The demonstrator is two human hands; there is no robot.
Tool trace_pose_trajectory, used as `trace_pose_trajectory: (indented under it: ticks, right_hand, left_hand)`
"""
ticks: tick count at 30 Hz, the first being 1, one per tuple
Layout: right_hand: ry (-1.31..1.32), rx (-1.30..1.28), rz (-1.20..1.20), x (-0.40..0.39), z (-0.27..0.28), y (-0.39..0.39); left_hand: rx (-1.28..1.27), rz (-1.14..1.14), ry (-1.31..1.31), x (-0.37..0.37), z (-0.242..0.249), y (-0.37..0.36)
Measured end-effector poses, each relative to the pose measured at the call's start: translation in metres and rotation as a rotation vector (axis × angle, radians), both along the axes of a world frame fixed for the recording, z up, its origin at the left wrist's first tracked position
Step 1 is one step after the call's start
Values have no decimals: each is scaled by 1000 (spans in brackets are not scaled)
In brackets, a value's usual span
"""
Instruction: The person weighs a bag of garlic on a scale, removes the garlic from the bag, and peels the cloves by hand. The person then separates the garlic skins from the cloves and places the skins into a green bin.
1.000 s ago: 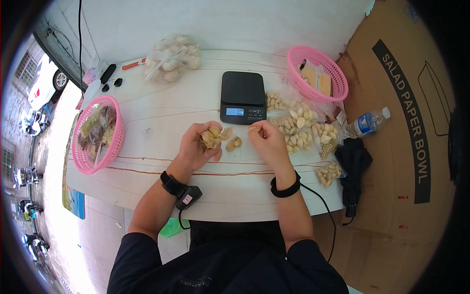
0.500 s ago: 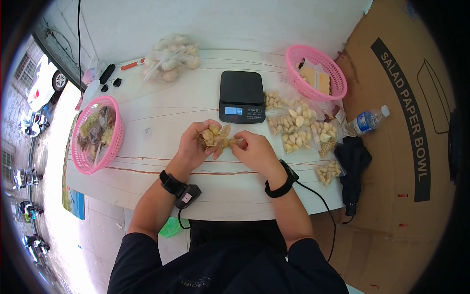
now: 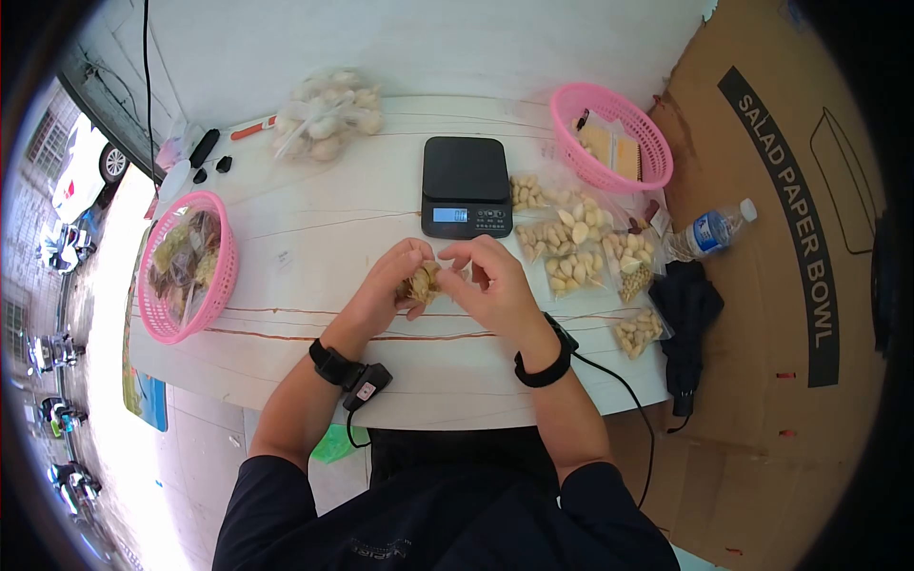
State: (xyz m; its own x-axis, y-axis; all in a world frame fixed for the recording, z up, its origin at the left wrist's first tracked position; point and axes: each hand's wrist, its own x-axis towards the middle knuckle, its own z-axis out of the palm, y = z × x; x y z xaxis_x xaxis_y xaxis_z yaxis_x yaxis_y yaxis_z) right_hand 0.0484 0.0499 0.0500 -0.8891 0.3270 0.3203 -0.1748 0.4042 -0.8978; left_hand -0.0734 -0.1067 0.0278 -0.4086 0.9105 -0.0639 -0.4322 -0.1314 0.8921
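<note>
In my left hand (image 3: pixel 386 284) is a crumpled tan, papery bundle (image 3: pixel 420 284), with the fingers wrapped round its left side. My right hand (image 3: pixel 486 285) meets it from the right, thumb and fingers pinched at its edge, which they partly cover. Both hands are close together over the white table, just in front of a black kitchen scale (image 3: pixel 466 186) with a lit display. To the right of my right hand lie clear bags of pale cloves or nuts (image 3: pixel 576 271).
A pink basket (image 3: pixel 228 271) of bagged dried goods stands left, another pink basket (image 3: pixel 583 160) at the back right. At the back lie a bag of whitish bulbs (image 3: pixel 328 114) and an orange-handled tool (image 3: pixel 251 129). A water bottle (image 3: pixel 712 231) and folded umbrella (image 3: pixel 682 319) are on the right.
My right hand has moved up and left, closer to my left hand. The papery bundle is more enclosed by the fingers now.
</note>
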Motion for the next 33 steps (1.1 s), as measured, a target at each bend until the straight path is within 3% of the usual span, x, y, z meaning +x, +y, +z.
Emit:
trace_pose_trajectory:
  ticks: [5, 10, 16, 33]
  right_hand:
    - [72, 131, 96, -1, 0, -1]
    - [-82, -139, 158, 0, -4, -4]
    - [-153, -222, 174, -2, -13, -3]
    - [-59, -83, 32, -1, -10, -23]
  left_hand:
    - [-51, 48, 26, 7, 5, 2]
    - [-74, 40, 51, 6, 1, 1]
    - [-102, 52, 96, 7, 2, 2]
    - [-115, 15, 160, 8, -3, 4]
